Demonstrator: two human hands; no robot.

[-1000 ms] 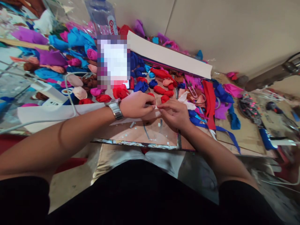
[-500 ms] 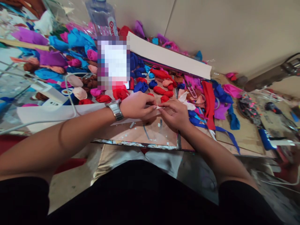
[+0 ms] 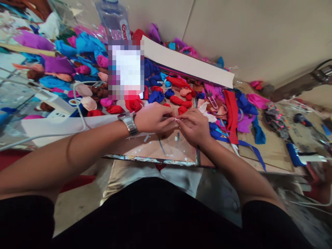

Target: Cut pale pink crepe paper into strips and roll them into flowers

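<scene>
Over the front of the worktable, my left hand and my right hand meet fingertip to fingertip. Both are closed in a pinch on a small pale strip, mostly hidden by the fingers; its material is too small to tell. Just beyond the fingers lie small rolled bundles of red cloth and blue cloth. Beside my right hand are crumpled white cloth, a red cloth strip and a pair of thread snips. A metal watch is on my left wrist.
A large plastic bottle stands behind a blurred-out screen. Heaps of coloured cloth cover the left side. A white cable crosses a white sheet. A long white board lies at the back.
Hardly anything differs. The fingertips have drawn slightly closer together, and less of the pale strip shows between them.
</scene>
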